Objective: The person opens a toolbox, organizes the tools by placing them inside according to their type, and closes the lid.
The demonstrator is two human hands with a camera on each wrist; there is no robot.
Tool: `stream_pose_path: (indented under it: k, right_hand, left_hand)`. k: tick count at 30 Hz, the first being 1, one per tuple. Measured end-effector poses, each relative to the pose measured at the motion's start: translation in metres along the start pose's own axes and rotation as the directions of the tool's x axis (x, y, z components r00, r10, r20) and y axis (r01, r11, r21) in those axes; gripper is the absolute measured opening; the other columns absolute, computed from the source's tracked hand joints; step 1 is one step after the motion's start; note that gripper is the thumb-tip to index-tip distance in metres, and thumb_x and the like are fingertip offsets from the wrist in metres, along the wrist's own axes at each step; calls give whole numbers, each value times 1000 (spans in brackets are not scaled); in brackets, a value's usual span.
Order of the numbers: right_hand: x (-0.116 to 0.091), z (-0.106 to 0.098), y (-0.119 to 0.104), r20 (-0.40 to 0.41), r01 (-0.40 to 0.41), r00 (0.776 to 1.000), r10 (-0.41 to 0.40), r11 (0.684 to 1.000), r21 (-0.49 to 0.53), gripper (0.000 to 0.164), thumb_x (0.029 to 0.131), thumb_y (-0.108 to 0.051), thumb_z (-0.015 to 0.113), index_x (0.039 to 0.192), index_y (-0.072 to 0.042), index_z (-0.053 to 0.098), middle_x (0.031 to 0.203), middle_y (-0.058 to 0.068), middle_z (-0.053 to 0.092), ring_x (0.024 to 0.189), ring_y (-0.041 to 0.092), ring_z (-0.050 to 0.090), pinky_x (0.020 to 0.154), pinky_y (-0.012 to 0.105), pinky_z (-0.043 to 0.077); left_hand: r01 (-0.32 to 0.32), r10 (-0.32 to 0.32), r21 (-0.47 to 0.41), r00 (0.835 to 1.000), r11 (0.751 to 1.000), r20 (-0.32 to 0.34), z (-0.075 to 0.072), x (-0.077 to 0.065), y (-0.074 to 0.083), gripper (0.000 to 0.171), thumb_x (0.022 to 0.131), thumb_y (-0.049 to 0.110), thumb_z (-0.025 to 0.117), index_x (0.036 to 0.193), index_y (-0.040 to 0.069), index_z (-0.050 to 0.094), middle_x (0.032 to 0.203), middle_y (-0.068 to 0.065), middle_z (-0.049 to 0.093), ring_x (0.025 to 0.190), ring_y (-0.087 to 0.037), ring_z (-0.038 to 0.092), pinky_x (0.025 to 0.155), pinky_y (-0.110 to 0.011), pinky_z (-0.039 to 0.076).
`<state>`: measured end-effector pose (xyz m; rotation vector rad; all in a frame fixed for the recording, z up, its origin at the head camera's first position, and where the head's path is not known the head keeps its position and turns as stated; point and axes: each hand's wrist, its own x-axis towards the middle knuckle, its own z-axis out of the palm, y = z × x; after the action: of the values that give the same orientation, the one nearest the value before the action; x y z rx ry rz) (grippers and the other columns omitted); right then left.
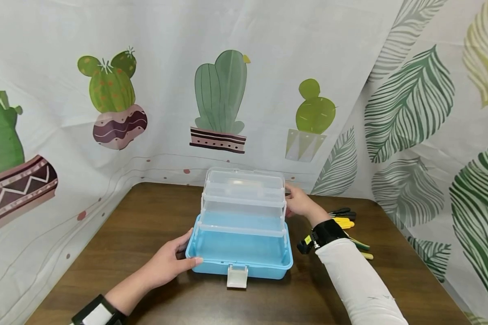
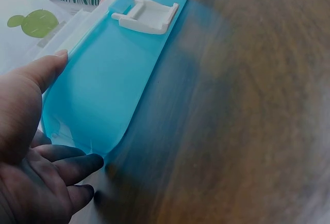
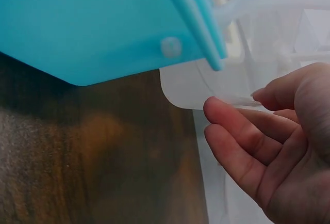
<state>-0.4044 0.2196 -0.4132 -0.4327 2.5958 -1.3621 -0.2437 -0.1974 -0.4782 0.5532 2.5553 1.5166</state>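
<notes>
A light blue toolbox [image 1: 260, 271] stands on the table with its clear lid [image 1: 244, 174] raised and its see-through tiers [image 1: 244, 198] fanned up. Its white latch [image 2: 147, 16] hangs at the front. My left hand [image 1: 172, 262] grips the box's front left corner, thumb on the rim and the other fingers against the side wall. At the back right, my right hand [image 1: 302, 205] holds the edge of the lid; the right wrist view shows thumb and fingers [image 3: 242, 141] on either side of that clear edge. The blue bottom tray looks bare.
Right of the toolbox, partly behind my right forearm, lie black-handled tools [image 1: 343, 213], yellow-handled tools [image 1: 344, 222] and a green-and-yellow handle [image 1: 359, 244]. A cloth printed with cacti [image 1: 221, 99] hangs along the back edge of the brown table [image 1: 146, 216].
</notes>
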Motion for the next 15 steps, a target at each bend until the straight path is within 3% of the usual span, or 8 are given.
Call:
stream_pose_path:
  k: [8,15]
  right_hand:
    - [5,6,13,15,-79,997,78,997,25,63,102,-15,55,161,-9,33,75,8,74,61,27,72,65,47,63]
    - [5,10,19,14,-119,993,118,993,22,56,101,-13,54,156,-8,43,70,7,69,55,21,67,59,40,62]
  left_hand:
    - [-4,4,-2,1000,1000,1,1,-3,1,97,92,40,78,162,1,23,159,-22,44,137,-32,56,98,-25,55]
    - [-10,10,5,1000,1000,-6,2,-3,3,94,93,36,78,162,2,24,158,-22,46,137,-33,56,98,-26,55]
